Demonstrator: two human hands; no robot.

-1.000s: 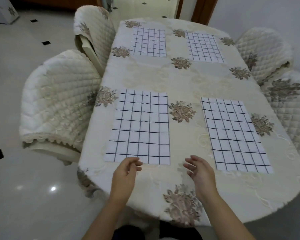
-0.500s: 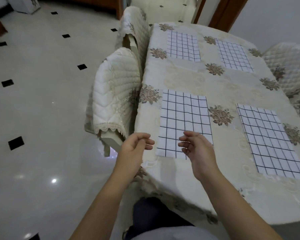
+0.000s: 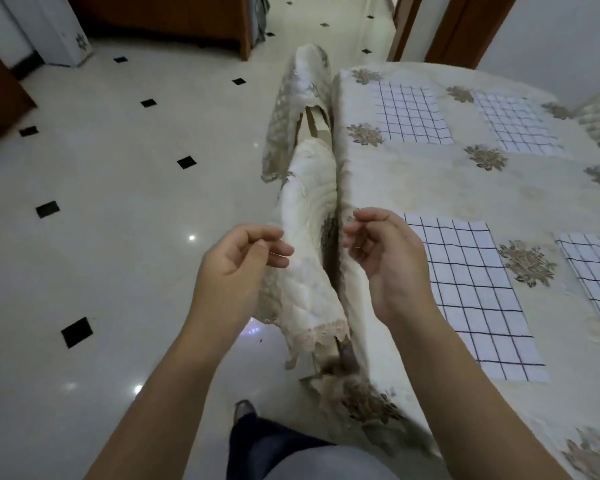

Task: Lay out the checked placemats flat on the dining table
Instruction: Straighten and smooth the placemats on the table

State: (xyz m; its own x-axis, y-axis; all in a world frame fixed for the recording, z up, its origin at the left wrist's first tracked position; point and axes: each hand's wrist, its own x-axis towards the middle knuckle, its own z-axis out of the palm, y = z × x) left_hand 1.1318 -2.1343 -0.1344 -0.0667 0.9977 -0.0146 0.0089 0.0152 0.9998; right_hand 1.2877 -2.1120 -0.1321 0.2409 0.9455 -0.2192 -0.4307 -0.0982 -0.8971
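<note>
Now, view: it is swinging toward 9 o'clock compared with a second ago, so the dining table (image 3: 430, 181) is sliding out to the 3 o'clock side and the tiled floor (image 3: 118, 209) is filling the 9 o'clock half.
Placemats: four checked ones are lying flat on the cloth. The near-left placemat (image 3: 465, 292) is at 3 o'clock, and the near-right placemat (image 3: 596, 271) is running off the frame beyond it. The far-left placemat (image 3: 409, 112) is at 1 o'clock and the far-right placemat (image 3: 516, 123) at 2 o'clock. All are sitting just as they were.
Hands: both are drawing away from the near-left placemat's front edge, where they were hovering a second ago, and are hanging over the table's 9 o'clock border.
Left hand (image 3: 236, 268): it is gripping nothing, its fingers loosely curled. Whether the fingertips are brushing the quilted chair cover (image 3: 312, 265) is hard to tell through the blur.
Right hand (image 3: 385, 258): it is holding nothing either, its fingers relaxed and half curled, floating just beside the near-left placemat's corner.
Task meaning: the laying-out is looking finished, and the person is probably turning away.
Containers: none are showing. The table is carrying only the four mats, and the far chair (image 3: 302, 98) is standing tucked in at 12 o'clock.
</note>
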